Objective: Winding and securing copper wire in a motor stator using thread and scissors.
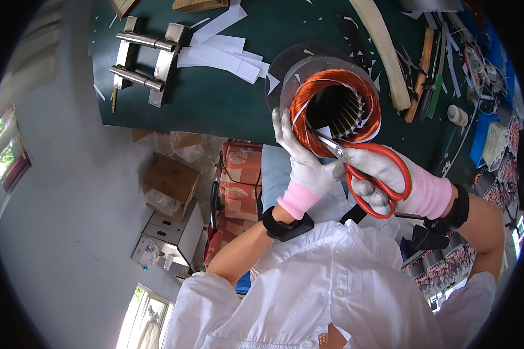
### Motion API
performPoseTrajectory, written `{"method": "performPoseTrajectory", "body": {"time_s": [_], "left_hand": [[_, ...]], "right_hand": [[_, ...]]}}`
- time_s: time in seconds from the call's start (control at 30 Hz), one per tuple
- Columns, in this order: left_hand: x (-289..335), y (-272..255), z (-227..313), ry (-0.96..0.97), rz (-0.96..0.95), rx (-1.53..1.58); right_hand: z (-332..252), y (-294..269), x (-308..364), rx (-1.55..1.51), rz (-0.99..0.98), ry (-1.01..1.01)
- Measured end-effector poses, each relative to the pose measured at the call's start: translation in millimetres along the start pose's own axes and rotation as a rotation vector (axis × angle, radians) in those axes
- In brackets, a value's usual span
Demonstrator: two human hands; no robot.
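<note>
Counter: the dark green counter (215,110) carries the work; white paper strips (224,55) lie on it, left of the work.
Carton: I see a brown cardboard box (172,180) below the counter's edge; clear plastic (164,202) shows at its near side. I cannot tell what else it holds.
Winding: the copper-wound ring (301,113) is near the counter's front edge, against a grey drum-like body (288,87), bore facing up toward my view. I judge the ring heavy and stiff overall, its wire smooth and easily nicked. I recommend hold at the outer wall, with no blade pressure on the strands.
Blue container: a blue tray-like holder (477,142) at the right has a pale bundle (496,145) at it; its depth is hidden.
Scissors: the red-handled scissors (339,150) point into the bore's near rim. I judge them light and rigid; hold belongs in the loops.
Right grip: the gloved right grip (378,164) is closed round the scissor handles.
Left grip: the gloved left grip (308,166) has its fingers spread along the ring's left outside, bracing it.
Bottle: a small white bottle (457,116) stands or lies right of the tools; contents not visible.
Slip: a white slip (325,131) shows at the blade tips. I judge it light and flexible; I cannot tell whether the blades pinch it.
</note>
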State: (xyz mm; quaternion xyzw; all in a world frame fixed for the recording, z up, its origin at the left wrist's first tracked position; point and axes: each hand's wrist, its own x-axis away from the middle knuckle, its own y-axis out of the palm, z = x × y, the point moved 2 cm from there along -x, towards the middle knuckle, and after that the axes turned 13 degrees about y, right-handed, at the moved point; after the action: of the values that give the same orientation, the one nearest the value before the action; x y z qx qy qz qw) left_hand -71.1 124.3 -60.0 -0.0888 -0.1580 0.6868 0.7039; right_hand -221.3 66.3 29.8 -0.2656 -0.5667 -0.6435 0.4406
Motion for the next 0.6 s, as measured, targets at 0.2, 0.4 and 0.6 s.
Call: {"method": "performPoseTrajectory", "body": {"time_s": [0.2, 0.4, 0.6], "left_hand": [[-24.8, -23.9, -0.5, 0.2, -0.142, -0.083], [-53.3, -67.8, 8.0, 0.277, -0.426, -0.029], [-106.6, -73.3, 61.1, 0.347, -0.802, -0.501]], "right_hand": [[7.9, -8.8, 13.3, 0.071, 0.106, -0.189], [27.1, -33.9, 22.9, 0.799, 0.502, -0.601], [28.5, -24.2, 32.2, 1.189, 0.644, -0.619]]}}
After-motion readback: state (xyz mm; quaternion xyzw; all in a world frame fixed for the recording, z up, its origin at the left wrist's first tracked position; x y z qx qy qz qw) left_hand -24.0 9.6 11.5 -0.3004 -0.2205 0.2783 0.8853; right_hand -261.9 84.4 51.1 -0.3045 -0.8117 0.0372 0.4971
